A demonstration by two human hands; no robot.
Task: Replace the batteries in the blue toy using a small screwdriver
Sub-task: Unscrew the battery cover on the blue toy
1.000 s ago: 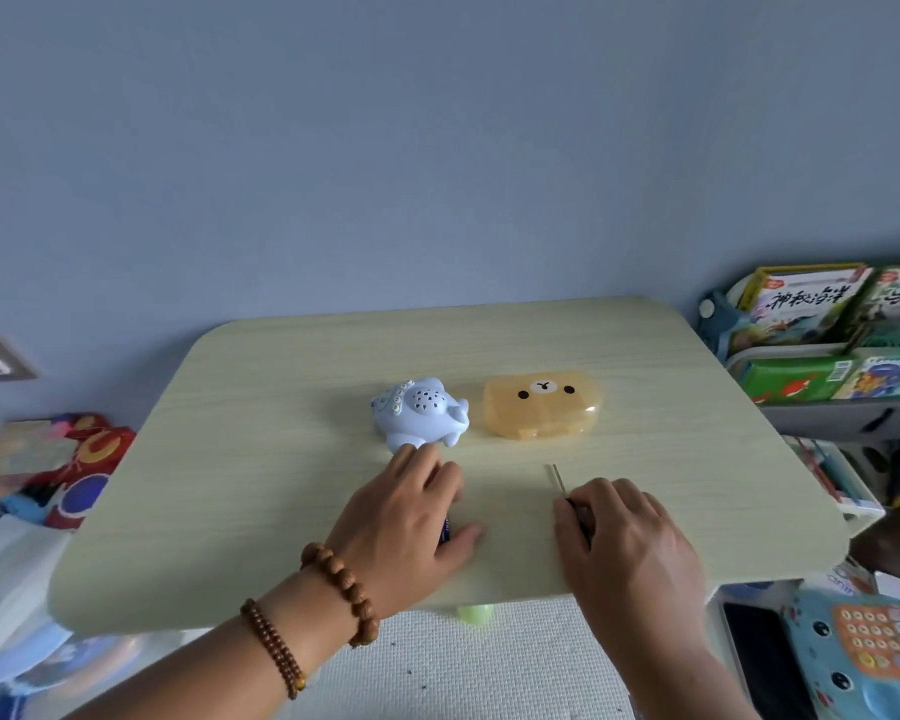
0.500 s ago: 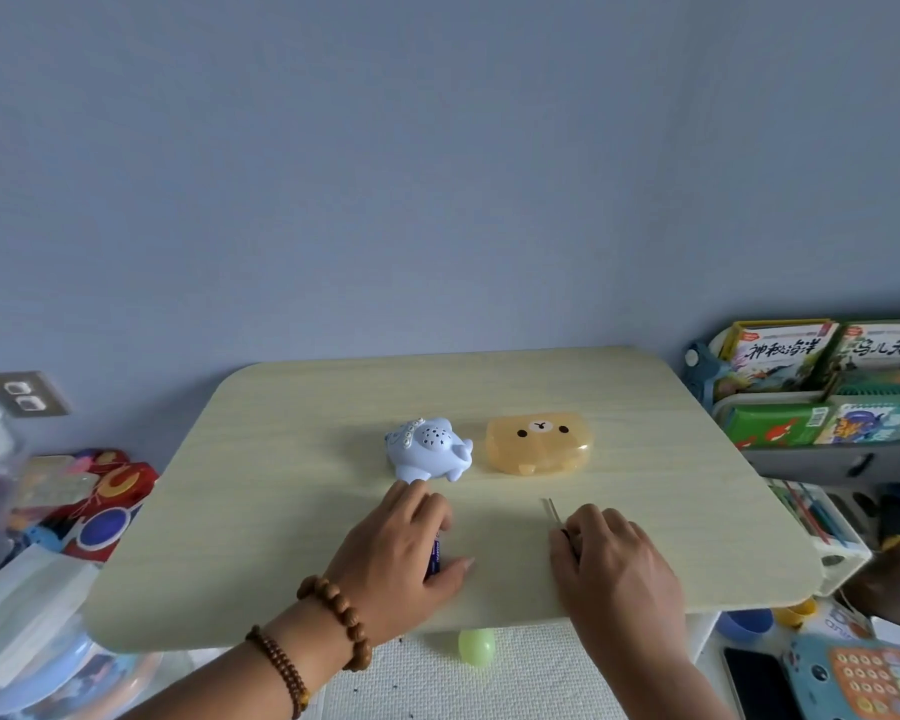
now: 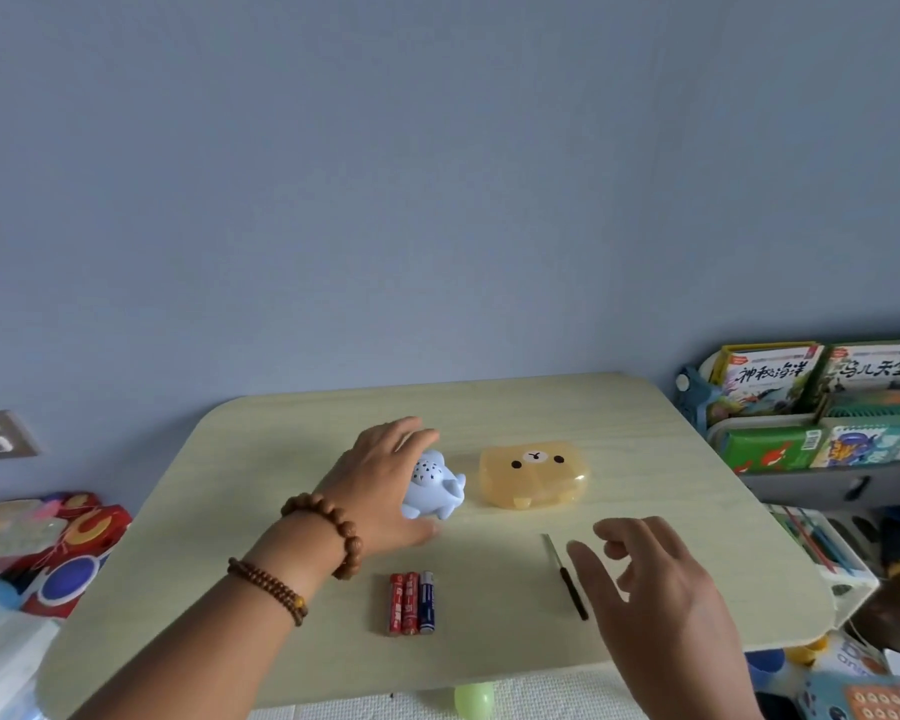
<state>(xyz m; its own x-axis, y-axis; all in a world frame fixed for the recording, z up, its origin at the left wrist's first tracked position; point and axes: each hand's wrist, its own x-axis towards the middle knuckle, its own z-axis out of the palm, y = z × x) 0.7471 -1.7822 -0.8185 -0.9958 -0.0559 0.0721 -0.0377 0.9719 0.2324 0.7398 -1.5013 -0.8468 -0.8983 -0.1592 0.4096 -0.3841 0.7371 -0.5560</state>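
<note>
The small blue toy [image 3: 437,488] sits on the pale wooden table [image 3: 645,433], left of centre. My left hand [image 3: 380,485], with bead bracelets on the wrist, curves over its left side, fingers behind it and thumb in front; firm contact is unclear. Three batteries [image 3: 411,602], two red and one blue, lie side by side near the front edge. The thin small screwdriver [image 3: 567,579] lies on the table to their right. My right hand [image 3: 661,595] hovers just right of it, fingers apart and holding nothing.
An orange bear-face plastic case [image 3: 533,475] lies right of the toy. A book rack [image 3: 822,407] stands beyond the table's right edge. Toys [image 3: 68,553] are heaped on the floor at left, and a green ball [image 3: 473,699] shows under the front edge.
My left hand left the batteries, now uncovered, and moved up over the blue toy. My right hand let go of the screwdriver and lifted off it. The camera view tilted upward.
</note>
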